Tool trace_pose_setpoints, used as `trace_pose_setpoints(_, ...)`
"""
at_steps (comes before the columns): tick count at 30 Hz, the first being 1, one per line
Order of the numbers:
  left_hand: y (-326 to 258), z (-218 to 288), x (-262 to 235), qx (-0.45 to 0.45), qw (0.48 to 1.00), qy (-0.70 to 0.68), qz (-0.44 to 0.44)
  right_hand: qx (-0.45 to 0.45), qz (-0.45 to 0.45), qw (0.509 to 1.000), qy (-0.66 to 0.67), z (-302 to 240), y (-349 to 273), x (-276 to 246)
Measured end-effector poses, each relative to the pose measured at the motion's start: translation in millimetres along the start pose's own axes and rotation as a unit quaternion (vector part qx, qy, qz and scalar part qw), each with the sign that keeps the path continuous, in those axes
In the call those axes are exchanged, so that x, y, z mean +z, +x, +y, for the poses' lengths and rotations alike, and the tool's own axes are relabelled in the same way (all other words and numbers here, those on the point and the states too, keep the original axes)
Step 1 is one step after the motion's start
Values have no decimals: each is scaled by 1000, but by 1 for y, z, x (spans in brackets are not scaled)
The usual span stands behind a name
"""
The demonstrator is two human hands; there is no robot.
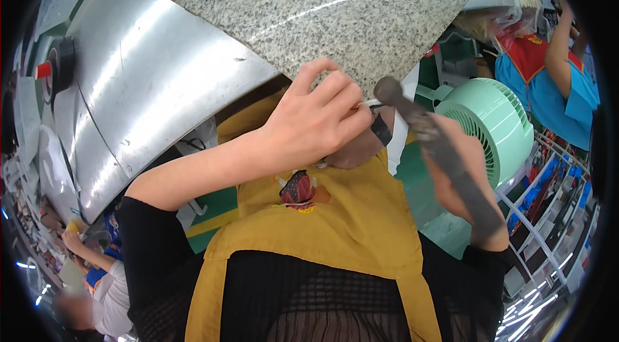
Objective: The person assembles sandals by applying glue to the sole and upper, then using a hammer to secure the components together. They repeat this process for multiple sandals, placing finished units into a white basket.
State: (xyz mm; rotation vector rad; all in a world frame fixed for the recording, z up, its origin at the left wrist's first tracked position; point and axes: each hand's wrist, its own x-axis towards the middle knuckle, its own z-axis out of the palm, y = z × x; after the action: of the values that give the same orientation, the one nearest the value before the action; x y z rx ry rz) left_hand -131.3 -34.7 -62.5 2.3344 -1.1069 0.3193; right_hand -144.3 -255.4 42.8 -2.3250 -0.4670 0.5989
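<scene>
Left hand (316, 119) pinches a thin white strip (371, 103); right hand (461, 177) grips a long dark tool (438, 148) (mint fan (493, 126) behind).

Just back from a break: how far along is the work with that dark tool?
Nothing finished shows. In hand: the right hand grips the dark tool, raised; the left hand pinches a small dark piece beside its tip. What remains cannot be told from here.

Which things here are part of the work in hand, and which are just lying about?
In hand: long dark grey metal bar in right hand; small black piece pinched by left hand.
Lying about: mint-green round fan; speckled granite slab; curved steel sheet.
</scene>
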Motion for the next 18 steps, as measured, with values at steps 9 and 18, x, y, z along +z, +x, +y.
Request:
trace_pose_setpoints(9,-10,-2,-4,-11,1000,-27,-4,-24,-37,999,30,20,3,11)
trace_pose_setpoints(18,-10,0,-3,26,1000,0,13,-30,-51,998,13,8,6,5)
